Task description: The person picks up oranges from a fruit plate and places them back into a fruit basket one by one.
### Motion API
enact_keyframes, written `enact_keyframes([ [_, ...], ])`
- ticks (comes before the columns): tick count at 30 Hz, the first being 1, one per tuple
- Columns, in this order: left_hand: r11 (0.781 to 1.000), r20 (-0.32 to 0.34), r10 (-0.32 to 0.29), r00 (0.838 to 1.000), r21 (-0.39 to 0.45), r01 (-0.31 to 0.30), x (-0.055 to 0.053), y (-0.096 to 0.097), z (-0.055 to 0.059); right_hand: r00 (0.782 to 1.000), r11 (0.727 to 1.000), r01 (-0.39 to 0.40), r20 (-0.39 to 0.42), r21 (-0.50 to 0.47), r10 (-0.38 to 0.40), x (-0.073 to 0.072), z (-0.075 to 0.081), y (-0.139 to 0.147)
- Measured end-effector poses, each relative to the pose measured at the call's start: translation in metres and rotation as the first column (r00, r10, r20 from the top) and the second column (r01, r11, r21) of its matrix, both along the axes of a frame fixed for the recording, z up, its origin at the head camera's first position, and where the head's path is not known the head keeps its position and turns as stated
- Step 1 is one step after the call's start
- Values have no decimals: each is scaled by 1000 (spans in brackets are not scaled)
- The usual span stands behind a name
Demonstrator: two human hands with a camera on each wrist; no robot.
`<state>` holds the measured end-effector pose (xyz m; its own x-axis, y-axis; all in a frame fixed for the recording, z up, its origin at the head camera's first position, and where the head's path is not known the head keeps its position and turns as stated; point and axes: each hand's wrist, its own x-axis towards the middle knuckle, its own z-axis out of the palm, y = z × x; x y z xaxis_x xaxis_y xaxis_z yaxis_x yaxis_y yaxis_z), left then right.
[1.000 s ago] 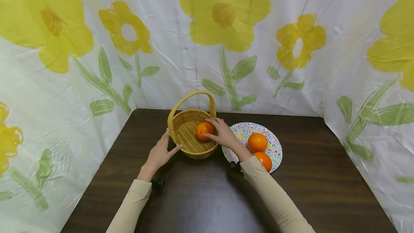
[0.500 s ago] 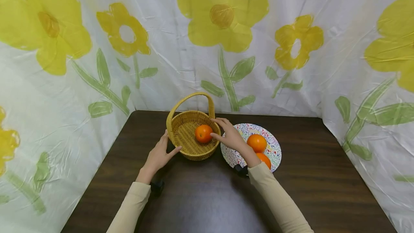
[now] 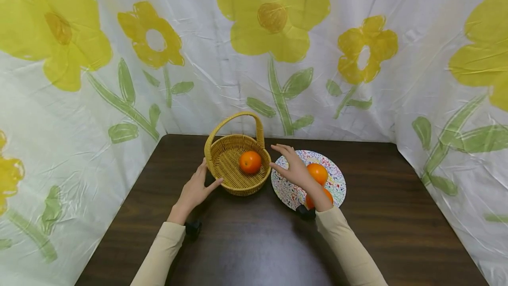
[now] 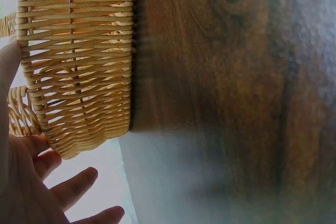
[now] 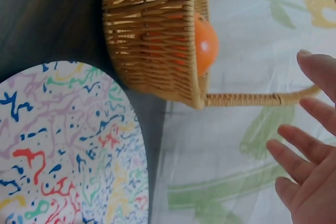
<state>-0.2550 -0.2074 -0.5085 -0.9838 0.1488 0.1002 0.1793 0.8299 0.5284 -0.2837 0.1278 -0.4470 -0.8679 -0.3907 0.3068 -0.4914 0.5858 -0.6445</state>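
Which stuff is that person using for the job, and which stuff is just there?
Probably part of the job:
wicker basket, touched by the left hand
orange fruit inside it
squiggle-patterned plate, near the open right hand
two more orange fruits on it

Probably just there:
flower-print cloth behind
dark wood-grain table underneath

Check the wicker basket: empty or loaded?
Not empty: the wicker basket holds one orange fruit, toward its right side; the head view shows bare woven floor beside it.
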Motion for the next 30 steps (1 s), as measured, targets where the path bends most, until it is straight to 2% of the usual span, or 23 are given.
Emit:
enact_keyframes([
  [9,1000,-5,-3,1000,-1,3,0,0,-1,999,1000,2,-46,15,-1,6,-6,12],
  [15,1000,-10,-5,1000,-1,5,0,-1,-1,998,1000,28,-58,-7,-28,11,-7,17],
  [22,1000,14,-1,1000,-4,1,1,0,-1,993,998,56,-101,-42,-60,19,-8,25],
  [30,1000,-15,0,1000,-13,-1,0,1,-1,990,997,72,-121,-37,-76,22,-9,37],
])
